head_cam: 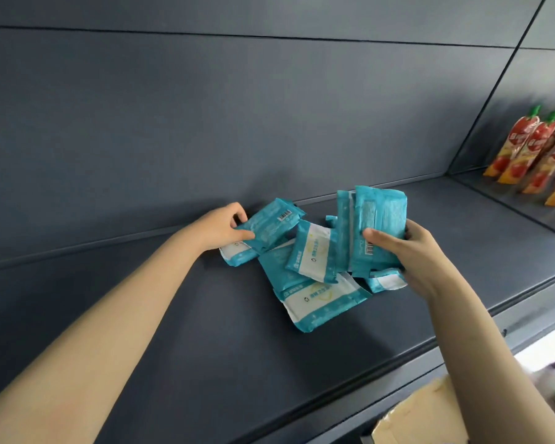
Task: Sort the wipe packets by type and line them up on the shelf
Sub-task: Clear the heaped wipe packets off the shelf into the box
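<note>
Cardboard box (430, 411), contents hidden, below the shelf (205, 331)'s front edge. Mid-shelf, loose wipe packets (314, 270) lie heaped; right hand (407, 251) clamps an upright stack (377, 225), left hand (220, 227) pinches one teal packet (269, 224) by the back edge. Red pouches (532, 152) stand far right.

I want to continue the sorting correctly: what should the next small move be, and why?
Probably carry the teal packet pinched in the left hand to the upright stack gripped by the right hand: both show teal backs with barcodes, so they seem one type. Other packets lie heaped on the shelf.
</note>
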`<action>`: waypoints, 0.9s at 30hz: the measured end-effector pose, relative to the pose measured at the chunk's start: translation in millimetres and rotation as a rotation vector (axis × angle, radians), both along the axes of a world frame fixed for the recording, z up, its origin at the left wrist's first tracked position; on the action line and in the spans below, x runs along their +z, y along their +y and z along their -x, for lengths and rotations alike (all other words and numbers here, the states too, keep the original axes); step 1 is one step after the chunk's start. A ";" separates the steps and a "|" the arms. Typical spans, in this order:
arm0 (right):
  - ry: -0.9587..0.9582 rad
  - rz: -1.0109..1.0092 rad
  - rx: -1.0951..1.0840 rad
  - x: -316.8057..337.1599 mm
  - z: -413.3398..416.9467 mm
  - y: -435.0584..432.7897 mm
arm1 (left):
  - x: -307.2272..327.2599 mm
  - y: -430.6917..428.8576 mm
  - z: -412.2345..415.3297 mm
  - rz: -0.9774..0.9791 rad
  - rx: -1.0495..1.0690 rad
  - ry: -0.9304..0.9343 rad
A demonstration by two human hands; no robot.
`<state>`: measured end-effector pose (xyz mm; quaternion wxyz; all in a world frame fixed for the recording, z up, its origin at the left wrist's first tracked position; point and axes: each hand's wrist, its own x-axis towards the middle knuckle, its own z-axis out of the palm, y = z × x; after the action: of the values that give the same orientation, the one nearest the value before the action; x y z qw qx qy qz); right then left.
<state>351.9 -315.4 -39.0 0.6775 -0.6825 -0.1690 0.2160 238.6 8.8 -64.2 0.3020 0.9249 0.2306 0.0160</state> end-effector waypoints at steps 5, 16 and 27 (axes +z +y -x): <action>0.163 -0.143 -0.005 7.4 9.2 10.7 | -2.4 2.7 25.6 0.119 0.100 -0.067; 0.285 -0.170 0.002 -18.3 21.0 20.8 | 10.9 1.0 22.0 0.307 0.247 -0.068; 0.266 -0.218 -0.012 -28.1 24.2 19.0 | 18.5 -13.7 -3.6 0.381 0.247 0.024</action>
<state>327.7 -296.3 -67.1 0.7650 -0.5715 -0.0962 0.2809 242.1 -4.9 -45.7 0.4641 0.8161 0.3445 -0.0020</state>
